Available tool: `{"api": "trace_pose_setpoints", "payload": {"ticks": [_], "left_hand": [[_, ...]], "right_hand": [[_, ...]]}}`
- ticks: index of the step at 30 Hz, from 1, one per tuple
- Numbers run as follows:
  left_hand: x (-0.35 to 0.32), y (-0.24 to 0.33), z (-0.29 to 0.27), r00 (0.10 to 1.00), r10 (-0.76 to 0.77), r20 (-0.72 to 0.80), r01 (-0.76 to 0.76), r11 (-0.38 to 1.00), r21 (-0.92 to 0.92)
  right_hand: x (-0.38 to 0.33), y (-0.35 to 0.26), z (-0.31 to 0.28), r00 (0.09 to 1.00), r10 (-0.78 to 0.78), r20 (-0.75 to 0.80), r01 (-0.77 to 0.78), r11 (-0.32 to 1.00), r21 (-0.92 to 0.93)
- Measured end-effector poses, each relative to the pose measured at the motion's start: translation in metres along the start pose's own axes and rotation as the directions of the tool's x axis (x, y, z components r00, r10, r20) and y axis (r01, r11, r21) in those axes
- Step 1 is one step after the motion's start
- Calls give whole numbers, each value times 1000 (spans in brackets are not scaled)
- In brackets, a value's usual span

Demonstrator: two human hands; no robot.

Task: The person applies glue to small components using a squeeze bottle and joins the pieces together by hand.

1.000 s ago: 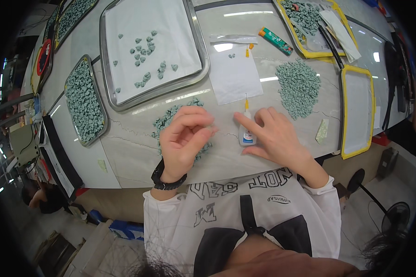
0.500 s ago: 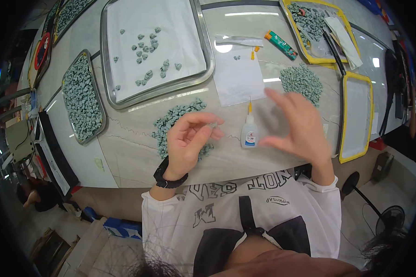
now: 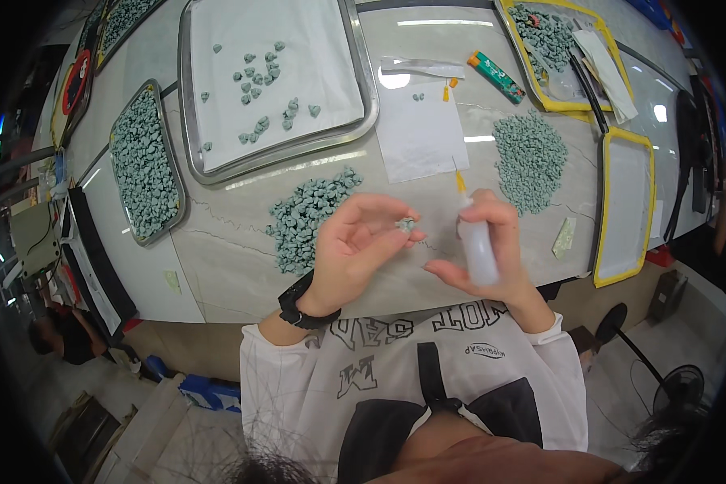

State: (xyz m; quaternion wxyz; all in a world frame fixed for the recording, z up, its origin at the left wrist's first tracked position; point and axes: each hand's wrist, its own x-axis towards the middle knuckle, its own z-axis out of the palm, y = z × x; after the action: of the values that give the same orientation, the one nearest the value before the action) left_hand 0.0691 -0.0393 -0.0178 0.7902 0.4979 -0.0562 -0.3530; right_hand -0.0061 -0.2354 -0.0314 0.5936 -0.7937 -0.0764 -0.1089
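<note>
Between thumb and fingertips, my left hand [image 3: 359, 246] pinches a small grey-green piece [image 3: 406, 225], held above the table. My right hand [image 3: 496, 254] grips a white glue bottle [image 3: 481, 252] by its body; the yellow nozzle [image 3: 460, 182] with a thin needle tip points up and away from me. The bottle stays apart from the held piece. Beside my left hand lies a heap of larger grey-green pieces [image 3: 302, 216], partly covered by the hand. Past my right hand spreads a heap of smaller grey-green bits [image 3: 530, 161].
A metal tray [image 3: 374, 89] lined with white paper holds scattered grey-green clusters. Another tray [image 3: 180, 211] of pieces stands left. White paper [image 3: 419, 133] with tiny bits and yellow caps lies ahead, near a green tube-shaped package [image 3: 496, 77]. Yellow-edged trays [image 3: 647, 202] stand right.
My right hand has closed round the glue bottle and lifted it off the table, tilting it. My left hand has shifted slightly right with its piece.
</note>
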Motion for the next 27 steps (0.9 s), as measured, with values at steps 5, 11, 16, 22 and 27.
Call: {"api": "trace_pose_setpoints", "payload": {"ticks": [5, 11, 16, 22, 27], "left_hand": [[5, -2, 1, 995, -101, 17, 102, 991, -83], [-1, -7, -6, 993, -106, -45, 99, 985, -144], [0, -12, -7, 994, -102, -23, 100, 992, -78], [2, -16, -6, 997, -75, -32, 72, 994, -77], [2, -14, -7, 994, -101, -33, 99, 993, -59]], "right_hand": [[-5, 11, 13, 971, -162, -179, 210, 930, 301], [-8, 9, 21, 965, 101, -242, 9, 910, 415], [-11, 12, 18, 959, 151, -238, -50, 923, 382], [-6, 19, 18, 943, 126, -308, -29, 953, 301], [-1, 17, 14, 883, 351, -310, -289, 929, 229]]}}
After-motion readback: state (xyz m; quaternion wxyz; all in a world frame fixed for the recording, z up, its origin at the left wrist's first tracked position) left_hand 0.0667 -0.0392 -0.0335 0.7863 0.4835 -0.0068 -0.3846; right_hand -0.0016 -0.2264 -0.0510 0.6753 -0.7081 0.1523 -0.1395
